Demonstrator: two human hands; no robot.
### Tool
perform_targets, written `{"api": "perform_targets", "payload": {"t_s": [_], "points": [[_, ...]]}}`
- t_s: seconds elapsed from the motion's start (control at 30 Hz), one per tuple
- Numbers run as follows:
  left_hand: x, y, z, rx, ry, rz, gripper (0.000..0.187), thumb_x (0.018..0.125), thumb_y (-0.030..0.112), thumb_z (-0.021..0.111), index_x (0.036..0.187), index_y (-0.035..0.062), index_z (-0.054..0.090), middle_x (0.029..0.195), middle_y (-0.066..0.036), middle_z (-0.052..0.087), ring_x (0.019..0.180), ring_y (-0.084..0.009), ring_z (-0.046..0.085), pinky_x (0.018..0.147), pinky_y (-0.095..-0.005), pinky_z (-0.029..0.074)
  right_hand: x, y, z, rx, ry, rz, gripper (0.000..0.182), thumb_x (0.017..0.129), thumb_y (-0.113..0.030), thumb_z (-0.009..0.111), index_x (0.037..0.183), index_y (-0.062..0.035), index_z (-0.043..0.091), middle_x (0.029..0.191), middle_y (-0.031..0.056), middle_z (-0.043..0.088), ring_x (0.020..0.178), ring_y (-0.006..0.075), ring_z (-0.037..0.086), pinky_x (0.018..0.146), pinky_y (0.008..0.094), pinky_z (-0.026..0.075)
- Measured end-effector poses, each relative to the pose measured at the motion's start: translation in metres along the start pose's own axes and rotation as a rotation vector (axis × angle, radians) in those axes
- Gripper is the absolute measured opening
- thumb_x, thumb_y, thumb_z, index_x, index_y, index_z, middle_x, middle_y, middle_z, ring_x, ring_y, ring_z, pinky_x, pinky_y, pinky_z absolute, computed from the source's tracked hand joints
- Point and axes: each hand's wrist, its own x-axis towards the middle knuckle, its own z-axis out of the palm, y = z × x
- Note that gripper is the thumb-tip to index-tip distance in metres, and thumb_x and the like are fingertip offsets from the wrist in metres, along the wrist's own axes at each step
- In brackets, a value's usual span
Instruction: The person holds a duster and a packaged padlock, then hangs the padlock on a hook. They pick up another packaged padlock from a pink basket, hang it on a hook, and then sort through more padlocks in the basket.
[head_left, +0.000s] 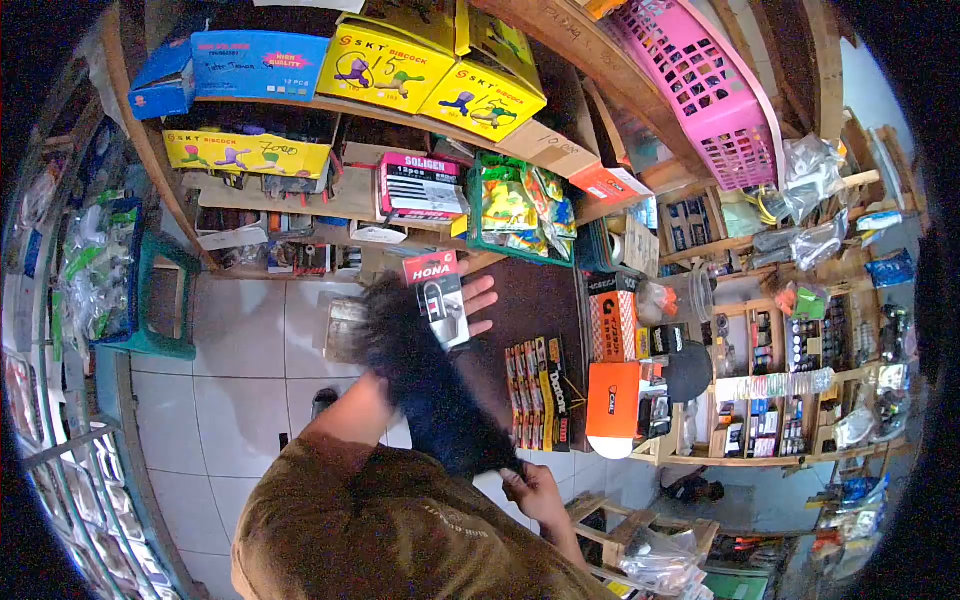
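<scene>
My left hand (478, 303) reaches out over the brown counter with its fingers stretched behind a carded padlock pack (436, 300) marked HONA. The pack lies against the palm, and the thumb is hidden. Closed around the narrow end of a long, dark, fluffy duster (440, 400) is my right hand (538, 497). The duster crosses in front of my left forearm, and its fuzzy far end is blurred beside the pack. Below the left hand, a row of yellow and black boxes (540, 395) stands on the counter.
Beyond the hands is a shelf with blue (255, 65) and yellow boxes (385, 55), a pink SOLIGEN box (422, 188) and a green basket (500, 240) of packets. A pink basket (705, 95) hangs upper right. Orange boxes (613, 400) stand right; a green stool (165, 300) is left.
</scene>
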Motion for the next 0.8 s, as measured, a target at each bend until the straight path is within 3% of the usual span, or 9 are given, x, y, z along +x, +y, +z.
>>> {"api": "perform_targets", "payload": {"t_s": [0.1, 0.23, 0.27, 0.3, 0.4, 0.47, 0.57, 0.63, 0.8], "points": [[-0.004, 0.002, 0.014, 0.271, 0.366, 0.104, 0.080, 0.076, 0.071, 0.034, 0.132, 0.0130, 0.031, 0.134, -0.019, 0.034, 0.120, -0.0347, 0.037, 0.097, -0.0511, 0.032, 0.004, 0.001, 0.004, 0.348, 0.145, 0.291, 0.035, 0.087, -0.032, 0.054, 0.066, -0.0039, 0.052, 0.052, -0.0006, 0.046, 0.045, 0.0089, 0.039, 0.042, 0.0277, 0.031], [0.003, 0.004, -0.033, -0.066, -0.022, -0.065, 0.069, 0.079, 0.066, 0.037, 0.131, 0.0201, 0.034, 0.127, -0.018, 0.043, 0.115, -0.0337, 0.043, 0.095, -0.0499, 0.034, 0.004, -0.009, -0.002, 0.035, -0.087, 0.063, 0.033, 0.088, -0.030, 0.053, 0.065, -0.0062, 0.049, 0.051, -0.0023, 0.044, 0.045, 0.0081, 0.036, 0.042, 0.0254, 0.029], [0.003, 0.004, -0.006, 0.182, 0.260, -0.036, 0.075, 0.078, 0.067, 0.037, 0.132, 0.0153, 0.034, 0.127, -0.017, 0.043, 0.115, -0.0327, 0.044, 0.095, -0.0489, 0.035, 0.004, -0.026, -0.003, 0.163, -0.015, 0.236, 0.033, 0.088, -0.029, 0.054, 0.065, -0.0055, 0.049, 0.051, -0.0017, 0.044, 0.045, 0.0088, 0.037, 0.042, 0.0259, 0.030], [-0.004, 0.009, 0.023, 0.046, 0.132, 0.056, 0.070, 0.083, 0.060, 0.035, 0.130, 0.0090, 0.035, 0.127, -0.017, 0.044, 0.113, -0.0311, 0.046, 0.094, -0.0466, 0.037, 0.006, -0.036, -0.004, 0.292, 0.057, 0.410, 0.033, 0.088, -0.028, 0.054, 0.065, -0.0047, 0.049, 0.050, -0.0010, 0.044, 0.045, 0.0095, 0.038, 0.043, 0.0264, 0.031], [-0.005, 0.007, 0.016, -0.087, 0.262, 0.113, 0.065, 0.085, 0.056, 0.035, 0.129, 0.0077, 0.036, 0.126, -0.016, 0.044, 0.115, -0.0311, 0.045, 0.095, -0.0459, 0.037, 0.008, -0.008, -0.010, 0.214, -0.005, 0.297, 0.033, 0.087, -0.029, 0.055, 0.067, -0.0033, 0.050, 0.052, -0.0002, 0.046, 0.046, 0.0097, 0.040, 0.043, 0.0271, 0.032], [-0.001, 0.003, -0.024, -0.019, 0.040, 0.002, 0.063, 0.085, 0.056, 0.036, 0.131, 0.0131, 0.034, 0.127, -0.019, 0.043, 0.116, -0.0337, 0.043, 0.095, -0.0502, 0.035, 0.008, -0.004, -0.015, -0.044, -0.125, 0.093, 0.033, 0.088, -0.031, 0.054, 0.068, -0.0040, 0.050, 0.054, -0.0011, 0.046, 0.046, 0.0084, 0.038, 0.042, 0.0258, 0.030], [-0.004, 0.008, 0.027, -0.032, 0.189, 0.095, 0.063, 0.083, 0.057, 0.038, 0.128, 0.0126, 0.037, 0.126, -0.018, 0.044, 0.113, -0.0351, 0.045, 0.093, -0.0474, 0.038, 0.015, -0.005, -0.005, 0.281, 0.080, 0.343, 0.031, 0.087, -0.028, 0.055, 0.068, -0.0036, 0.051, 0.054, -0.0012, 0.046, 0.047, 0.0086, 0.038, 0.044, 0.0257, 0.032], [-0.006, 0.010, 0.004, -0.237, 0.124, 0.085, 0.066, 0.082, 0.060, 0.038, 0.127, 0.0107, 0.038, 0.125, -0.017, 0.045, 0.111, -0.0358, 0.046, 0.093, -0.0463, 0.038, 0.015, -0.005, -0.005, 0.215, 0.013, 0.269, 0.031, 0.088, -0.028, 0.054, 0.069, -0.0036, 0.051, 0.054, -0.0018, 0.045, 0.047, 0.0081, 0.038, 0.044, 0.0255, 0.031], [-0.006, 0.004, -0.001, 0.081, 0.024, 0.018, 0.063, 0.085, 0.054, 0.037, 0.131, 0.0113, 0.033, 0.132, -0.017, 0.038, 0.118, -0.0311, 0.041, 0.098, -0.0445, 0.032, 0.016, -0.006, 0.003, 0.199, 0.003, 0.199, 0.032, 0.089, -0.030, 0.052, 0.071, -0.0038, 0.052, 0.054, -0.0039, 0.043, 0.048, 0.0068, 0.036, 0.044, 0.0247, 0.030]]}}
